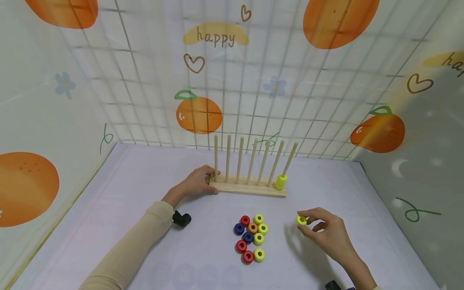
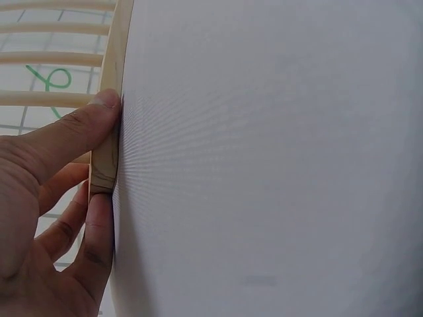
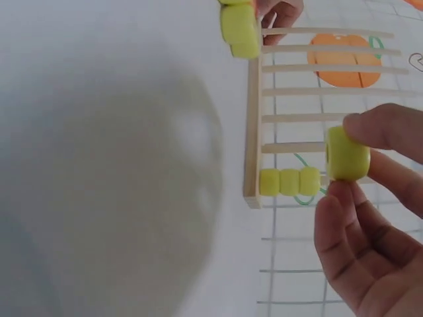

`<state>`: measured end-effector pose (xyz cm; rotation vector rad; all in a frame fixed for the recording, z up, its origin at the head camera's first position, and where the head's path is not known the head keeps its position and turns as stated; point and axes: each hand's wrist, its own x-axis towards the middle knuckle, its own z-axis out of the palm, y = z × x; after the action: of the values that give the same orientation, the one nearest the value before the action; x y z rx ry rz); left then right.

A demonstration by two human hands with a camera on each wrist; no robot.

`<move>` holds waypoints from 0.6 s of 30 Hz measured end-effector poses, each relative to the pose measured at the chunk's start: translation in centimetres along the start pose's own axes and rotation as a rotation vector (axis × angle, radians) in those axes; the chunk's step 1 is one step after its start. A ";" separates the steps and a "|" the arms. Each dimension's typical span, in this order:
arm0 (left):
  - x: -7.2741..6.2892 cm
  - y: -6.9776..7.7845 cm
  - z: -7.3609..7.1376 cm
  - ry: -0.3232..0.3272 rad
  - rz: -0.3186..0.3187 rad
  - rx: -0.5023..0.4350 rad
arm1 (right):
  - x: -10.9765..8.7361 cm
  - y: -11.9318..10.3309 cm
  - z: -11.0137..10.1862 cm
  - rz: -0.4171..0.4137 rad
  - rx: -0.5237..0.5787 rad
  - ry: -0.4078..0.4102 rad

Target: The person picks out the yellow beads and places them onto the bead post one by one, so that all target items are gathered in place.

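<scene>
A wooden peg rack (image 1: 250,188) with several upright pegs stands on the table. Its left end is gripped by my left hand (image 1: 197,180), thumb on the front edge and fingers round the end, as the left wrist view shows. Yellow beads (image 3: 289,181) are stacked on the rightmost peg; three show in the right wrist view. Between thumb and fingertips my right hand (image 1: 328,233) pinches another yellow bead (image 1: 301,220), held above the table, to the right of a group of loose beads and in front of the rack.
Loose beads lie in a cluster before the rack: red (image 1: 241,246), blue (image 1: 239,228), orange (image 1: 252,228) and yellow (image 1: 259,254). A patterned curtain (image 1: 145,100) rises behind and beside the white tabletop (image 1: 203,241).
</scene>
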<state>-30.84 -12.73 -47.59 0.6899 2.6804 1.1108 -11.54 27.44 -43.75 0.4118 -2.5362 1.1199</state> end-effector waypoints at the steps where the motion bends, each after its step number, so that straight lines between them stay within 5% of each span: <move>1: 0.0 0.0 0.0 -0.001 -0.004 0.001 | 0.2 0.0 -0.1 -0.005 -0.007 0.006; 18: 0.0 -0.2 0.0 -0.001 0.003 -0.002 | 3.2 -0.8 -2.0 -0.005 -0.071 0.074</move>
<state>-30.90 -12.86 -47.75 0.6945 2.6780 1.1131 -13.73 28.02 -40.57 0.3516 -2.5011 1.0202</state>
